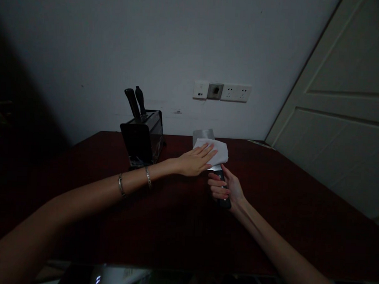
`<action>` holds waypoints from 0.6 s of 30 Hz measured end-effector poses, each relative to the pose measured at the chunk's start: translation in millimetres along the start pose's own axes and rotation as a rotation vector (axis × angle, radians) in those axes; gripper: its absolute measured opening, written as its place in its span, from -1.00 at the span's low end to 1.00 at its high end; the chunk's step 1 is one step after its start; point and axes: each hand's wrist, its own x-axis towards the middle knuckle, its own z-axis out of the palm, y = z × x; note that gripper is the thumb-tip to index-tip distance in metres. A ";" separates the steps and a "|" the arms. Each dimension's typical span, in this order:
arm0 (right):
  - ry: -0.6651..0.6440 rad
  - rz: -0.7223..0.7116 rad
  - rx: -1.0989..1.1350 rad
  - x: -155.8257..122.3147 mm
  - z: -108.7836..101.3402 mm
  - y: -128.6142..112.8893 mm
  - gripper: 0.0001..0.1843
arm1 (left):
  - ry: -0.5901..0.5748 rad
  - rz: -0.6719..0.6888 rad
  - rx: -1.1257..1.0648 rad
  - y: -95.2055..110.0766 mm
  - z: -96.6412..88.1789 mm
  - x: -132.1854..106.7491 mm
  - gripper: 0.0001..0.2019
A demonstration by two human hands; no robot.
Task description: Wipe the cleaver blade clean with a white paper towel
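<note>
Filling the whole back, it's the pale wall (pixel 150 40), with the dark red-brown table (pixel 173 229) spread out before it and a panelled door (pixel 341 123) standing at the right! Over on the left, the black knife block (pixel 136 144), two dark handles (pixel 133 104) poking up. Into the middle now: the broad-bladed knife (pixel 204 134) sits over the table, blade away towards the wall, black handle nearest us. Beyond it, low on the wall, a row of sockets (pixel 236 93). Right hand (pixel 233 188), fingers wrapped firmly round that handle! Left hand (pixel 193 162), flat and stretched out, fingers slightly spread on the white cloth (pixel 222 152), which covers the middle of the blade. And two thin bracelets (pixel 148 177) circle the left forearm!
</note>
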 end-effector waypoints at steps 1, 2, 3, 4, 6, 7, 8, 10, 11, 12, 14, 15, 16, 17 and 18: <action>0.000 -0.010 0.004 -0.1 -0.5 -0.1 -0.65 | -0.022 0.019 -0.028 4.5 -2.3 -3.2 -0.43; 0.005 -0.021 0.008 -0.3 -1.0 -0.2 -0.67 | -0.045 0.039 -0.064 8.2 -4.5 -5.9 -0.43; 0.013 -0.029 0.010 -0.6 -1.4 -0.3 -0.70 | -0.069 0.054 -0.103 11.1 -6.5 -8.1 -0.43; 0.021 -0.033 0.010 -0.7 -1.6 -0.4 -0.71 | -0.093 0.061 -0.143 13.1 -8.2 -9.6 -0.44; 0.026 -0.036 0.006 -0.7 -1.5 -0.5 -0.72 | -0.122 0.051 -0.213 15.1 -10.2 -10.8 -0.46; 0.026 -0.036 0.000 -0.5 -1.2 -0.4 -0.71 | -0.114 0.041 -0.234 15.3 -10.3 -10.4 -0.48; 0.023 -0.036 -0.006 -0.1 -0.7 -0.2 -0.70 | -0.092 0.032 -0.243 15.2 -9.6 -9.4 -0.49; 0.015 -0.038 -0.019 0.7 0.6 0.4 -0.65 | -0.018 0.010 -0.225 13.7 -6.3 -6.0 -0.52; 0.015 -0.035 -0.026 1.1 1.4 0.8 -0.62 | 0.023 -0.007 -0.204 12.0 -4.0 -3.6 -0.53; 0.016 -0.028 -0.032 1.4 2.3 1.3 -0.59 | 0.056 -0.029 -0.181 9.4 -1.7 -0.9 -0.52; 0.023 -0.008 -0.039 1.8 4.4 2.6 -0.54 | 0.092 -0.073 -0.142 1.0 1.7 5.4 -0.49; 0.030 0.004 -0.041 1.9 5.6 3.3 -0.51 | 0.100 -0.088 -0.126 -5.0 2.2 8.9 -0.47; 0.037 0.016 -0.040 2.0 6.8 4.1 -0.50 | 0.099 -0.097 -0.111 -12.1 1.8 12.4 -0.45; 0.038 0.023 -0.036 2.0 8.0 4.8 -0.49 | 0.094 -0.103 -0.096 -19.8 0.6 16.1 -0.44; 0.040 0.030 -0.032 2.1 9.0 5.5 -0.48 | 0.085 -0.108 -0.082 -27.7 -1.4 19.7 -0.43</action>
